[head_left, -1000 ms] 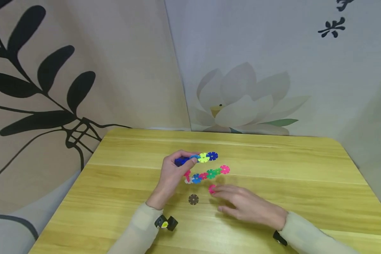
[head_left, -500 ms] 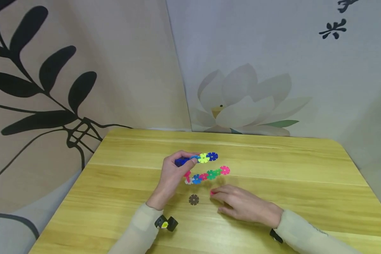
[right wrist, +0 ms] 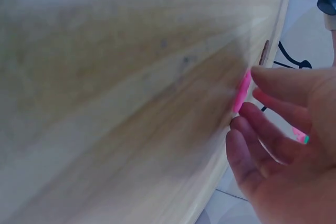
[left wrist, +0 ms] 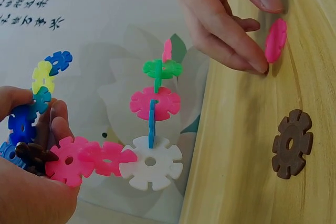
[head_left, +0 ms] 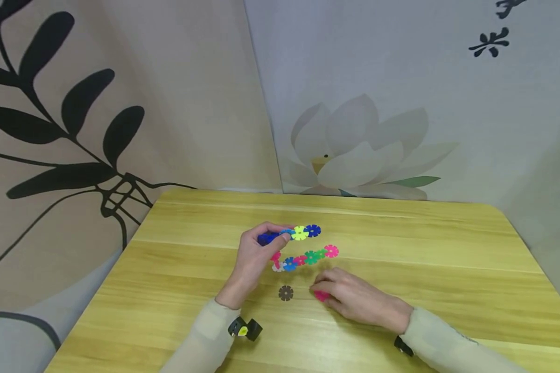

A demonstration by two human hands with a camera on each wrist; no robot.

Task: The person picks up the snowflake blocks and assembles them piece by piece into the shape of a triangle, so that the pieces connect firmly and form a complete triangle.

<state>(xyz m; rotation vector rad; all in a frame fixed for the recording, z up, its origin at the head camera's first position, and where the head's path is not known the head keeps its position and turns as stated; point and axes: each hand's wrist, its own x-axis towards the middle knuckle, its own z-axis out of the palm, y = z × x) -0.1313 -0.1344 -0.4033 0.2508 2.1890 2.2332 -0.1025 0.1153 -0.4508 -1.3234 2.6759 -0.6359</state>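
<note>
My left hand [head_left: 256,248] grips a linked chain of flower-shaped interlocking plastic discs above the table. One arm of the chain ends in a yellow disc [head_left: 300,233] and a dark blue disc [head_left: 313,230]. The other runs through a white disc [left wrist: 150,163], a blue one seen edge-on and a green one [left wrist: 163,69] to a pink tip. Some blue and dark brown discs are partly covered by the left fingers. My right hand [head_left: 354,298] pinches a loose pink disc [left wrist: 275,41] between thumb and fingers, tilted on edge close over the table.
A loose brown disc [head_left: 286,293] lies flat on the wooden table [head_left: 448,248], between the two hands. Behind the table's far edge stands a printed backdrop [head_left: 205,103]. Each wrist wears a small black camera.
My right hand has drawn the pink disc slightly towards me, and its thumb has closed in on the disc. The left hand keeps its hold on the chain, nearly still.
</note>
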